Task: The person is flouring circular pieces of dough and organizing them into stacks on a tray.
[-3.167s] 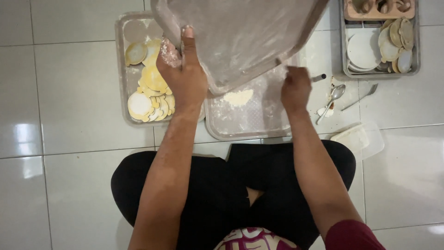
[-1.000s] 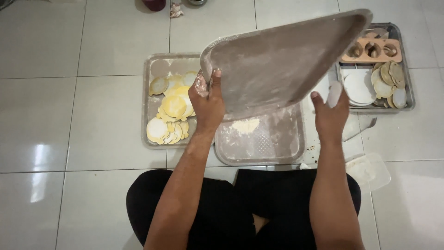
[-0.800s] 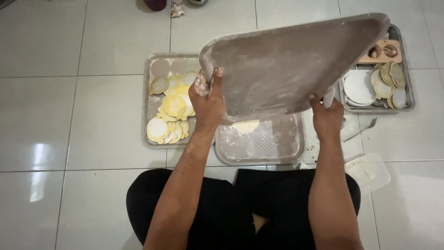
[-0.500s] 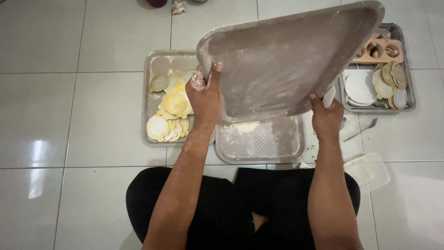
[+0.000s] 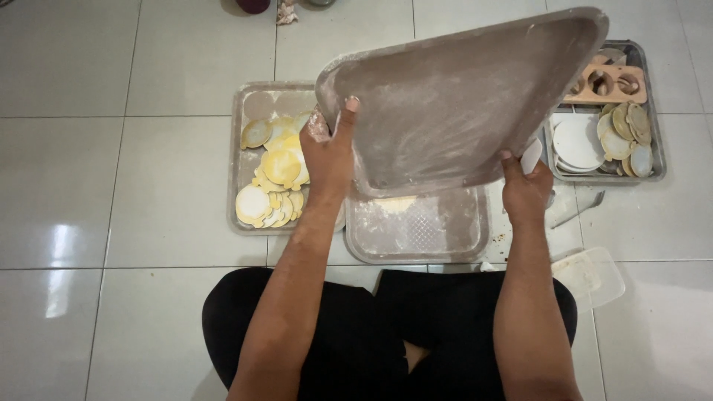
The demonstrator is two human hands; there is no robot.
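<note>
You hold the floured metal tray (image 5: 460, 96) tilted up over the floor, its low edge above the tray below (image 5: 420, 226) — so the loose flour slides down onto the small heap there. Your left hand (image 5: 329, 152) clamps the tray's left rim, thumb over the edge; your right hand (image 5: 526, 194) grips the lower right corner, fingers closed on it. Just left lies a tray of yellow dough rounds (image 5: 271, 178); at the right, another tray with a wooden mould (image 5: 610, 82). Open tiled floor (image 5: 126, 186) lies only on the far left.
</note>
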